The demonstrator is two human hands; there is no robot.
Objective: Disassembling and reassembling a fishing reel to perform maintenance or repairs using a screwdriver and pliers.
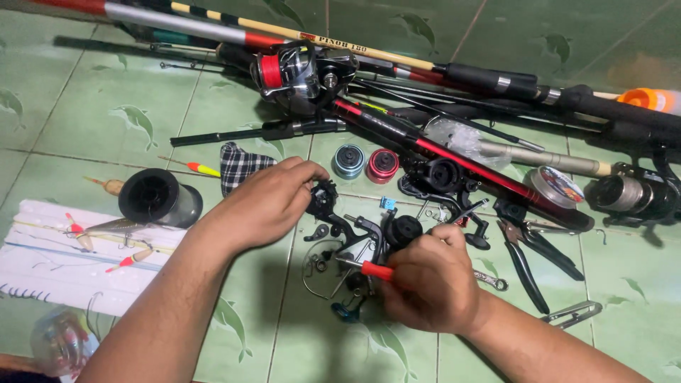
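A black fishing reel body (358, 230) is pinched at its top by the closed grip of the left hand (266, 202); a red-handled screwdriver (376, 270) is clamped in the closed grip of the right hand (433, 280) and is set against the reel. The reel is held low over the green tiled floor (92, 113). Disassembly looks partway done: loose small parts (323, 262) are scattered below, and a blue spool (349, 160) and a red spool (383, 164) are laid aside. Pliers (528, 248) and rods (425, 71) are left nearby, untouched.
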